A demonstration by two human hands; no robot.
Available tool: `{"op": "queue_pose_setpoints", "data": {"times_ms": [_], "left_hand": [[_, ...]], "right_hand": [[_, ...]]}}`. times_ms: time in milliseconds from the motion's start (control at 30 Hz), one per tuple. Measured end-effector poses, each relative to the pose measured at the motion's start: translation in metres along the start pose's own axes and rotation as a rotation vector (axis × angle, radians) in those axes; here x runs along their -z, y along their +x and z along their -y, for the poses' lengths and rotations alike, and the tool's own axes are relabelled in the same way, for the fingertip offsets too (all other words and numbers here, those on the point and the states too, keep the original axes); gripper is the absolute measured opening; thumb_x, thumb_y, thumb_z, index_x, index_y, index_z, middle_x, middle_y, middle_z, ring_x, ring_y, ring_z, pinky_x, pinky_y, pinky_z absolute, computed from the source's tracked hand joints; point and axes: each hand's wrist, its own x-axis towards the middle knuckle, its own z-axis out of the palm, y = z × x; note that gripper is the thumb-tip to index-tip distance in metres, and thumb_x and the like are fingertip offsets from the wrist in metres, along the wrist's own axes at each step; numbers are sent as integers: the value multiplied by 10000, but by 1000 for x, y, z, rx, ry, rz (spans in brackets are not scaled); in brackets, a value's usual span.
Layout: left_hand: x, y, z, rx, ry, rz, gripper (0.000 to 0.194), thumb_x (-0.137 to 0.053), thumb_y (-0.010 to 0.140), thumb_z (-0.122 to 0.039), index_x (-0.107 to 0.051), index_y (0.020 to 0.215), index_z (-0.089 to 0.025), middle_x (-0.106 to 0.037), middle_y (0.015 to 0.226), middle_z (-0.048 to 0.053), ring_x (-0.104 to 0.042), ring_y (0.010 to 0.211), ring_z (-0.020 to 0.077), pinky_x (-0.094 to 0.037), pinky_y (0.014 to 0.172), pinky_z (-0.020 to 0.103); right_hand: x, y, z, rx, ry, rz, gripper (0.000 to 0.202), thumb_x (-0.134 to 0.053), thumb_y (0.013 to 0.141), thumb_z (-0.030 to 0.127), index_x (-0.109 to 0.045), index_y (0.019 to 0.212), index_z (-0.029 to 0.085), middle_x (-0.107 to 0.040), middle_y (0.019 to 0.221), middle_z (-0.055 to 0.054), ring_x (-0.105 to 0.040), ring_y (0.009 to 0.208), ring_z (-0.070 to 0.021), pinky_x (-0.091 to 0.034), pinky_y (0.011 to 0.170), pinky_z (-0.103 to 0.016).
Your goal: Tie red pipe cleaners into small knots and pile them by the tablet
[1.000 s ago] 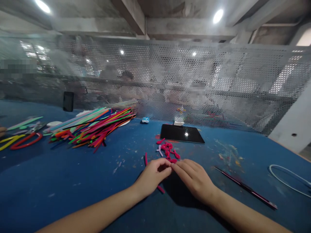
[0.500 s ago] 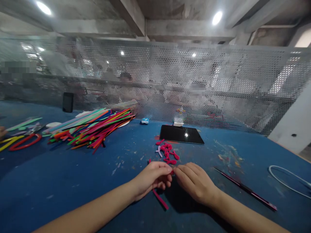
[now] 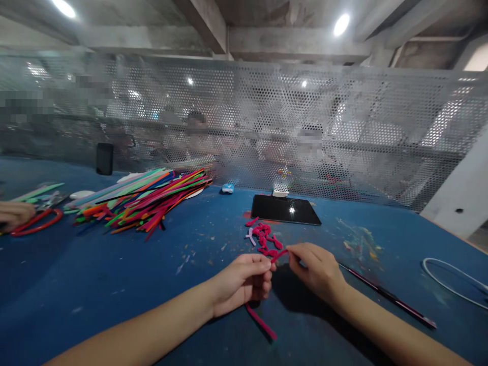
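A dark pink pipe cleaner (image 3: 261, 321) runs through my left hand (image 3: 246, 279), pinched between thumb and fingers, with its long tail hanging toward the table's near side. My right hand (image 3: 314, 267) grips the other end at its fingertips, so a short stretch shows between both hands. Just beyond them lie several twisted pink pipe cleaner pieces (image 3: 263, 234), with a small lilac piece (image 3: 250, 236) at their left. The part inside my left palm is hidden.
Bundled colourful pipe cleaners (image 3: 141, 198) lie left. At far left, another person's hand (image 3: 17, 214) is by red-handled scissors (image 3: 41, 223). A black tablet (image 3: 285, 209) lies ahead; a slim dark pen-like tool (image 3: 385, 294) and white cable (image 3: 450, 282) are right. A perforated metal screen (image 3: 244, 127) stands behind.
My right hand has moved right and slightly up, away from my left, exposing pipe cleaner between them. The hanging tail has shifted right. Another person's hand has come farther in at far left.
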Motion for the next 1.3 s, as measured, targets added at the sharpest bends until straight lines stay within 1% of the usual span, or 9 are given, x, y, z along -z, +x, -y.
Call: {"op": "queue_pose_setpoints", "data": {"times_ms": [400,600,700,800,900,1000,1100,1200,1300], "left_hand": [[0,2,-4,-165,-252,-55,79,-637,726,-152,-588,742,-93,-506,572,-22,-488,506,58,-410,529,193],[0,-3,-11,-244,-304,-17,94,-659,701,-144,-576,713,-104,-497,556,-32,-466,491,53,-395,509,189],[1,-5,-15,-306,-234,-55,115,-671,690,-161,-570,715,-113,-505,551,-36,-468,485,56,-407,515,194],[2,-3,-12,-339,-72,-163,132,-667,699,-197,-559,723,-124,-532,557,-31,-487,486,62,-421,523,196],[2,0,-6,-337,124,-226,155,-652,714,-244,-546,729,-132,-576,583,-13,-532,513,79,-429,535,195],[1,1,-1,-314,258,-186,179,-645,716,-277,-550,773,-135,-604,596,-3,-561,523,100,-442,547,213],[-2,-1,1,-273,325,-133,211,-650,704,-309,-558,772,-132,-607,575,0,-566,499,107,-449,546,228],[-5,-1,3,-238,368,-106,242,-659,688,-329,-572,778,-122,-607,567,8,-565,492,112,-460,540,238],[-6,-1,4,-236,367,-86,248,-659,682,-327,-571,782,-118,-599,566,2,-554,495,106,-470,552,247]], "right_hand": [[-4,-3,-32,-117,-72,-24,149,-466,804,111,-603,828,165,-656,679,-38,-610,613,-140,-484,620,-249],[-5,-11,-53,-221,-131,-72,165,-447,798,153,-612,804,166,-666,681,-41,-622,585,-150,-487,584,-252],[-2,-14,-61,-252,-155,-106,157,-450,782,150,-606,793,166,-650,656,-37,-601,537,-151,-477,544,-260],[2,-11,-51,-208,-138,-120,136,-476,767,127,-583,839,170,-628,686,-36,-586,593,-157,-474,587,-276],[5,-5,-28,-110,-119,-149,191,-520,754,129,-550,936,181,-625,795,-59,-576,723,-179,-461,668,-317],[7,0,-3,49,-143,-72,293,-590,735,159,-553,1024,189,-637,828,-52,-557,740,-182,-431,697,-335],[9,5,13,172,-207,24,314,-592,755,158,-571,1068,175,-638,764,-26,-519,656,-153,-398,654,-319],[14,7,21,237,-219,63,266,-532,805,137,-594,1058,190,-634,700,0,-481,605,-134,-373,643,-313],[16,7,23,262,-201,58,255,-439,855,125,-616,1021,204,-658,742,-5,-504,675,-148,-362,710,-331]]}}
